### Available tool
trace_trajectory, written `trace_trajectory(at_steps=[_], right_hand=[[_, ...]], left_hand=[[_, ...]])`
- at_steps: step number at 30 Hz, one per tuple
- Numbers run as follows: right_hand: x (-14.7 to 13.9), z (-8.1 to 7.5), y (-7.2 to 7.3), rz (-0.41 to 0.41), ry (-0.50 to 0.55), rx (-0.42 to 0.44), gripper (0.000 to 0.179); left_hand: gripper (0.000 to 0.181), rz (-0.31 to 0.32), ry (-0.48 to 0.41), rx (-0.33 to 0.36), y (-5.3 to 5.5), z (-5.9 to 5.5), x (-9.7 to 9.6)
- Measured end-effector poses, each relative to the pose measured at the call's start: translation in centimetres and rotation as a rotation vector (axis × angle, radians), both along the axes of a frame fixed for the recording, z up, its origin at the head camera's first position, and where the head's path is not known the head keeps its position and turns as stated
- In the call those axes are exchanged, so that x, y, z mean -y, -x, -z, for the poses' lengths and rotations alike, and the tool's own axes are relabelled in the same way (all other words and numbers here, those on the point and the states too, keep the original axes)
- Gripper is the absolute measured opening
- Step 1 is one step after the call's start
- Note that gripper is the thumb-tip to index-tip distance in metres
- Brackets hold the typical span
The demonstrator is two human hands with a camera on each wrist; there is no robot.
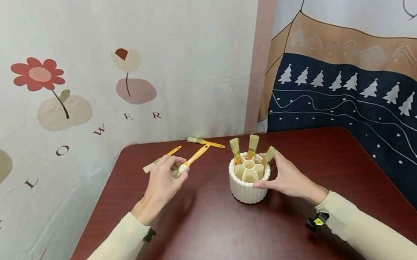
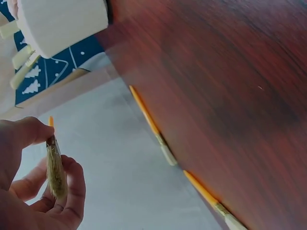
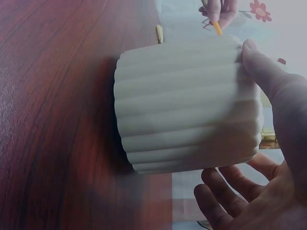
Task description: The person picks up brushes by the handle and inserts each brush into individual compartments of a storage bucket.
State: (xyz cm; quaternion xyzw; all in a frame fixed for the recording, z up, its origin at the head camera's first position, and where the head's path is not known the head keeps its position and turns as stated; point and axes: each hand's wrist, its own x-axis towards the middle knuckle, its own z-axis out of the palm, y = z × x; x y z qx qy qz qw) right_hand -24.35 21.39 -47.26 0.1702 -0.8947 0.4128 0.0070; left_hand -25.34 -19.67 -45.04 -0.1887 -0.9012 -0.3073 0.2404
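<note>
left hand (image 1: 164,177): thumb and fingers in a narrow pinch on one flat paintbrush with a yellow-orange handle and pale bristles (image 1: 198,154), taken close to the bristle end; handle points away from the pinch, toward the holder's side. right hand (image 1: 291,179): curled about one round, cream-white, ribbed holder with petal-shaped compartments (image 1: 249,193), thumb at the near rim, fingers round the side. holder appears to stand upright on the dark red-brown wood-grain table (image 1: 221,244), right of the left grip and well apart from the pinched brush. three upright brushes of like make (image 1: 235,146): in the holder's outer compartments, bristles up, beyond the right thumb. first loose brush, same colours (image 1: 174,151): on the table just beyond the left fingers, partly hidden by them in the head view. second loose brush, same colours (image 1: 214,144): farther beyond the pinch and to its right. handling notes, by judgement: the bristle-end pinch leaves the handle free, so a handle-first entry would want its tip turned down and lined up over one compartment, clear of the standing bristles; the right hand does best to brace the holder lightly, without tipping it.
</note>
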Motion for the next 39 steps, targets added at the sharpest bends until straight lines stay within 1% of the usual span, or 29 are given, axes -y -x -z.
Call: trace_trajectory(at_steps=[6,9,17,24,32,35,39], right_hand=[[0.5,-0.3,-0.4,0.026,0.001,0.007,0.104],[0.7,-0.3,-0.6,0.039,-0.006,0.011,0.105],[0.9,-0.2,-1.0,0.072,-0.029,0.002,0.106],[1.1,-0.3,-1.2,0.109,-0.073,-0.018,0.108],[1.5,-0.4,-1.4,0.138,-0.1,-0.032,0.105],[1.6,-0.5,-1.6,0.146,-0.104,-0.035,0.104],[1.8,-0.5,-1.8,0.162,-0.11,-0.034,0.104]], left_hand=[[0.025,0.056,-0.042,-0.106,-0.6,-0.7,-0.8],[0.027,0.068,-0.048,-0.134,-0.8,-0.9,-1.1],[0.028,0.095,-0.054,-0.139,-1.7,-1.7,-1.8],[0.026,0.14,-0.069,-0.21,-2.2,-2.3,-2.3],[0.025,0.186,-0.081,-0.257,-2.7,-2.8,-3.0],[0.026,0.198,-0.08,-0.258,-3.0,-3.0,-3.2],[0.026,0.22,-0.074,-0.233,-3.4,-3.2,-3.5]])
